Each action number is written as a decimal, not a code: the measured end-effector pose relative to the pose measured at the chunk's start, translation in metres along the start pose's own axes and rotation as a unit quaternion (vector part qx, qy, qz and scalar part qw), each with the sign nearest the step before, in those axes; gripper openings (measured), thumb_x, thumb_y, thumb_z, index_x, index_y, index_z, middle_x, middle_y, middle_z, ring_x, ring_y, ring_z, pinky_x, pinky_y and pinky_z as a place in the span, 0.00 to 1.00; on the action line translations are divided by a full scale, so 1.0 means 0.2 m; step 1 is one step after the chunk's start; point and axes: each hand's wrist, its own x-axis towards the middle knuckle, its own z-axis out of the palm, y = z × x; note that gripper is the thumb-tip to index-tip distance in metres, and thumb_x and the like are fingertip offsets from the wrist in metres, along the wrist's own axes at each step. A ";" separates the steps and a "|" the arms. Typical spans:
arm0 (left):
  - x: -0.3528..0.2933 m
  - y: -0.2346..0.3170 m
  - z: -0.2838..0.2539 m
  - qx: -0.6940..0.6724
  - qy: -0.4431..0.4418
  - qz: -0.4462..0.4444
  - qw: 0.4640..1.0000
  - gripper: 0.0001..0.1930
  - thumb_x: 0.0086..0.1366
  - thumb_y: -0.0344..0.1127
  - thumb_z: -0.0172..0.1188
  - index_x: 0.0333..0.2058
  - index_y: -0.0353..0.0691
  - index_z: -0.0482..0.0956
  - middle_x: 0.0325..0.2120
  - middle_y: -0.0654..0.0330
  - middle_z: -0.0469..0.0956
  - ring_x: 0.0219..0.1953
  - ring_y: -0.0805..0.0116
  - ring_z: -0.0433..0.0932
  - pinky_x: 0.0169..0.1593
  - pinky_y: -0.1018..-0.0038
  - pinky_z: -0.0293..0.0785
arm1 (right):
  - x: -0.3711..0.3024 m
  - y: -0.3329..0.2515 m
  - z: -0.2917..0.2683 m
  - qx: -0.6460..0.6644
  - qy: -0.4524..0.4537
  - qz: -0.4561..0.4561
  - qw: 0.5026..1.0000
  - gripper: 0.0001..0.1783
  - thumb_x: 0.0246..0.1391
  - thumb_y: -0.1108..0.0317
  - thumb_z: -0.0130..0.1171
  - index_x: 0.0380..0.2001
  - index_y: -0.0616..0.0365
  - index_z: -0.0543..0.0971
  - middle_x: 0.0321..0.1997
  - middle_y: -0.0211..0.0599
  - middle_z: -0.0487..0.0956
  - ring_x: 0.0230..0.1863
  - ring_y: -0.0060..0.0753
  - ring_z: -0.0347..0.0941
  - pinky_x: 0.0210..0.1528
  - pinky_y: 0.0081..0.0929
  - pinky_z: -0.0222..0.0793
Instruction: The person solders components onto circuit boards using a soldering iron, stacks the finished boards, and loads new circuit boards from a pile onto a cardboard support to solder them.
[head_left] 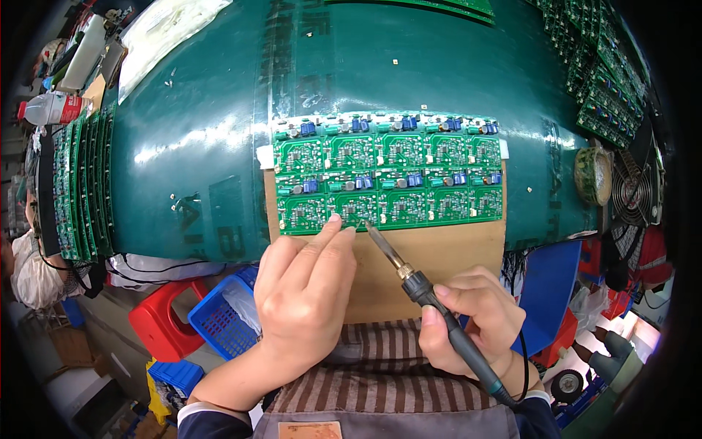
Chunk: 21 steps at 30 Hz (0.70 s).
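A green circuit board panel (402, 197) lies on a piece of brown cardboard (409, 271) on the table, with repeated rows of small parts, blue and green ones among them. My right hand (472, 322) is closed round the dark handle of a soldering iron (398, 267). The iron's tip meets the panel's lower edge, left of its middle. Beside that tip, my left hand (307, 293) has its fingers drawn together over the same edge. Whatever is between those fingertips is too small or hidden to make out.
Circuit boards (84, 183) stand upright in a row at the left, by a plastic bottle (55, 108). More boards (610, 88) are piled at the far right, above a tape roll (592, 175) and a fan (630, 186). Below the table are a red stool (164, 322) and blue basket (219, 314).
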 end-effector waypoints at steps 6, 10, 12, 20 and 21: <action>0.00 -0.03 -0.01 0.002 -0.004 0.031 0.999 0.14 0.45 0.21 0.67 0.34 0.36 0.83 0.36 0.55 0.82 0.26 0.64 0.74 0.31 0.72 0.72 | 0.00 -0.01 0.03 -0.007 0.001 -0.005 1.000 0.14 0.39 0.77 0.66 0.32 0.66 0.76 0.23 0.38 0.78 0.21 0.35 0.75 0.24 0.25 0.72; 0.00 -0.02 -0.01 -0.010 -0.020 0.023 0.999 0.15 0.45 0.21 0.66 0.35 0.37 0.83 0.36 0.56 0.81 0.24 0.66 0.72 0.30 0.74 0.71 | -0.01 -0.04 0.03 -0.042 -0.011 -0.003 0.999 0.14 0.39 0.77 0.66 0.32 0.66 0.76 0.23 0.38 0.77 0.21 0.35 0.75 0.24 0.25 0.72; -0.01 -0.03 -0.01 -0.007 -0.020 0.023 1.000 0.15 0.45 0.21 0.67 0.35 0.37 0.83 0.36 0.56 0.81 0.24 0.66 0.72 0.30 0.74 0.71 | -0.02 -0.03 0.04 -0.041 -0.008 -0.004 0.999 0.14 0.39 0.76 0.66 0.32 0.65 0.76 0.23 0.38 0.77 0.21 0.34 0.74 0.24 0.25 0.72; 0.00 -0.02 -0.04 -0.018 -0.045 0.005 0.999 0.14 0.45 0.21 0.66 0.34 0.38 0.83 0.37 0.56 0.81 0.24 0.66 0.72 0.30 0.73 0.70 | -0.01 -0.05 0.02 -0.052 -0.022 -0.028 0.998 0.14 0.39 0.76 0.66 0.32 0.66 0.76 0.23 0.38 0.77 0.20 0.34 0.74 0.23 0.26 0.71; 0.00 -0.03 -0.03 -0.022 -0.033 0.011 0.999 0.12 0.46 0.21 0.66 0.33 0.38 0.83 0.37 0.57 0.82 0.24 0.65 0.72 0.30 0.73 0.70 | -0.01 -0.05 0.01 -0.045 -0.012 -0.018 0.999 0.14 0.39 0.76 0.66 0.32 0.66 0.76 0.23 0.38 0.77 0.20 0.34 0.74 0.23 0.26 0.71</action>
